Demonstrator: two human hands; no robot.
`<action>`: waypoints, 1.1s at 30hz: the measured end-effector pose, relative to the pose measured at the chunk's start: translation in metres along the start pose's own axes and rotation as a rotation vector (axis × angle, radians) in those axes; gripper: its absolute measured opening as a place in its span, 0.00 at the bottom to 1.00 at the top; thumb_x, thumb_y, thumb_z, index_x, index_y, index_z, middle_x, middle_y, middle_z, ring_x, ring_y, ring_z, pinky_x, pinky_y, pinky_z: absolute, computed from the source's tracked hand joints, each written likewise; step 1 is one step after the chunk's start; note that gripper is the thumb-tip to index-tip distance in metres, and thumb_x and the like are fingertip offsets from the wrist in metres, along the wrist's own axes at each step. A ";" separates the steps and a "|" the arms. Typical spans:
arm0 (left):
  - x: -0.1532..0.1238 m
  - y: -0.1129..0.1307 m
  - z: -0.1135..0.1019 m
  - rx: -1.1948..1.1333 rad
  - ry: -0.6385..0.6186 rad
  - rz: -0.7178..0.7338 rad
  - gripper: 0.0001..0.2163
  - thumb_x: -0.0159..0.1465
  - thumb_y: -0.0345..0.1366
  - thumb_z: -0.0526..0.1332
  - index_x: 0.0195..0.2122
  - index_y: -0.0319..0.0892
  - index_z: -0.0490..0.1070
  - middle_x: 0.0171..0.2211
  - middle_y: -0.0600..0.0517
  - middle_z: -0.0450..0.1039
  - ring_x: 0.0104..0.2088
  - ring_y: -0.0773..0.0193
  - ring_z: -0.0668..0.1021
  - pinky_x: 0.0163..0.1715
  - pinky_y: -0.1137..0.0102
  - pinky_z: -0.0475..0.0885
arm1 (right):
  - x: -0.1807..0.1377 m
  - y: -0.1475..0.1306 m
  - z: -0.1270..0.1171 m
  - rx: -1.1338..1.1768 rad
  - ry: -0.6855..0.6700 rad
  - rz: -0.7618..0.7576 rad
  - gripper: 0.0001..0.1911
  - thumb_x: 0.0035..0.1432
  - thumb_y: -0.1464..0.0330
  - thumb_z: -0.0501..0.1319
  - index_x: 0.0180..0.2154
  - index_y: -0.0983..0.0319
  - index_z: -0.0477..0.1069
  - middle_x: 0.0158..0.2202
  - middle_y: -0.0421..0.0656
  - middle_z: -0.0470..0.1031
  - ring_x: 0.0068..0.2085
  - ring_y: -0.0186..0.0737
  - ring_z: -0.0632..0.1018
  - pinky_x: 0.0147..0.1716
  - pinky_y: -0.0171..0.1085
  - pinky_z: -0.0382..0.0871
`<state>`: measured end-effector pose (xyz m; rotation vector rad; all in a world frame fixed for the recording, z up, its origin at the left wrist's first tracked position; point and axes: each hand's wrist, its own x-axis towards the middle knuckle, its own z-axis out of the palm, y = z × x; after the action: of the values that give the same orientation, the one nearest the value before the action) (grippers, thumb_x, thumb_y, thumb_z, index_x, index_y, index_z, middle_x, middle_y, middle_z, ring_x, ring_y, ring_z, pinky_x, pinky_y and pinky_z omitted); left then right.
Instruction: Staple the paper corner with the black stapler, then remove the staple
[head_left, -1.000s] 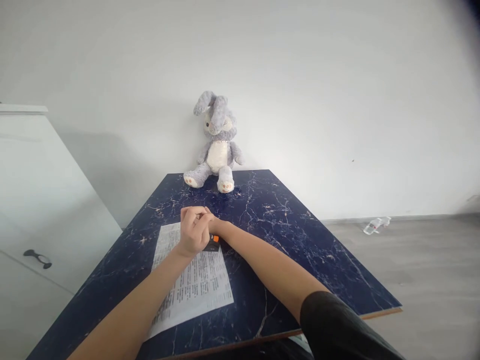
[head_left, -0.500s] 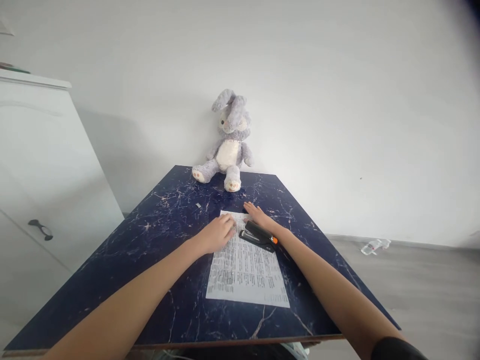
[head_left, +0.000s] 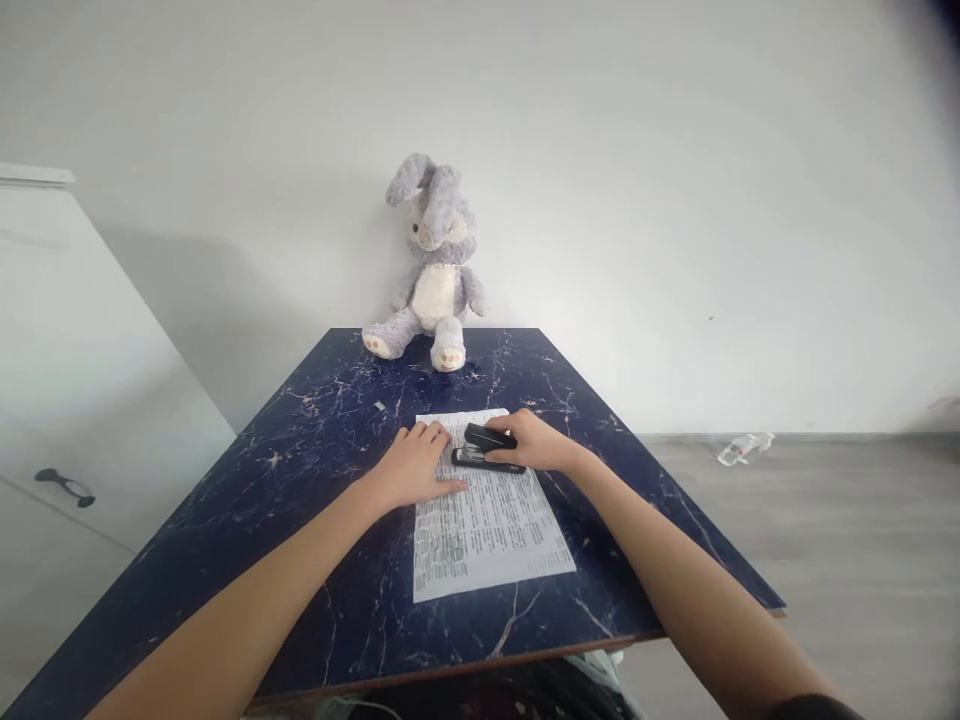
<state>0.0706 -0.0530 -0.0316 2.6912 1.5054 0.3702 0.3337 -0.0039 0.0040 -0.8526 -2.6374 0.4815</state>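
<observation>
A printed sheet of paper point(head_left: 495, 540) lies on the dark blue marbled table. On its upper part rests a black stapler point(head_left: 487, 457), its two arms apart and pointing left. My right hand point(head_left: 534, 440) closes around the stapler's right end, the thumb low on its near side and the fingers over the top. My left hand point(head_left: 414, 468) lies on the paper's left edge with fingers and thumb spread, just left of the stapler's tip and holding nothing.
A grey plush rabbit point(head_left: 436, 270) sits at the table's far edge against the wall. A small pale scrap point(head_left: 379, 406) lies left of the paper. The white cabinet point(head_left: 90, 380) stands on the left. Some clear plastic point(head_left: 744, 449) lies on the floor at right.
My right hand, earlier flat beyond the stapler, has taken hold of it and turned it more level. My left hand has spread its thumb over the paper. The view has shifted a little.
</observation>
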 end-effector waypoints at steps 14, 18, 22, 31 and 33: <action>0.008 -0.011 0.011 -0.566 0.015 -0.116 0.48 0.47 0.52 0.78 0.67 0.44 0.61 0.66 0.37 0.64 0.64 0.38 0.70 0.62 0.47 0.65 | -0.016 0.055 -0.011 0.933 -0.306 0.079 0.29 0.55 0.61 0.73 0.58 0.61 0.76 0.55 0.49 0.80 0.55 0.50 0.80 0.57 0.48 0.72; 0.007 -0.010 0.010 -0.644 0.003 -0.145 0.52 0.46 0.52 0.79 0.70 0.48 0.56 0.68 0.37 0.62 0.66 0.38 0.68 0.64 0.45 0.64 | -0.016 0.059 -0.006 0.950 -0.261 0.067 0.33 0.54 0.60 0.74 0.60 0.61 0.74 0.57 0.52 0.78 0.58 0.52 0.77 0.59 0.51 0.71; 0.008 -0.012 0.013 -0.715 0.003 -0.165 0.54 0.43 0.50 0.81 0.70 0.48 0.57 0.68 0.37 0.62 0.67 0.36 0.66 0.65 0.44 0.61 | -0.011 0.041 -0.001 0.658 -0.123 -0.054 0.30 0.57 0.62 0.72 0.60 0.59 0.73 0.58 0.50 0.77 0.56 0.50 0.78 0.56 0.47 0.72; 0.017 -0.014 0.005 -1.667 0.436 -0.467 0.25 0.69 0.57 0.58 0.54 0.40 0.70 0.64 0.36 0.68 0.64 0.47 0.73 0.66 0.52 0.66 | 0.002 -0.002 0.024 -0.195 0.327 -0.237 0.28 0.63 0.83 0.54 0.61 0.62 0.70 0.61 0.48 0.75 0.62 0.49 0.75 0.61 0.49 0.70; 0.017 -0.013 0.003 -1.793 0.329 -0.534 0.20 0.70 0.51 0.61 0.48 0.38 0.72 0.59 0.35 0.74 0.59 0.48 0.77 0.63 0.54 0.70 | 0.003 -0.005 0.027 -0.345 0.394 -0.295 0.29 0.65 0.84 0.52 0.62 0.61 0.70 0.65 0.47 0.71 0.68 0.49 0.68 0.66 0.54 0.64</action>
<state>0.0689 -0.0317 -0.0328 0.8290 0.8943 1.2782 0.3177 -0.0114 -0.0170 -0.5593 -2.4408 -0.2053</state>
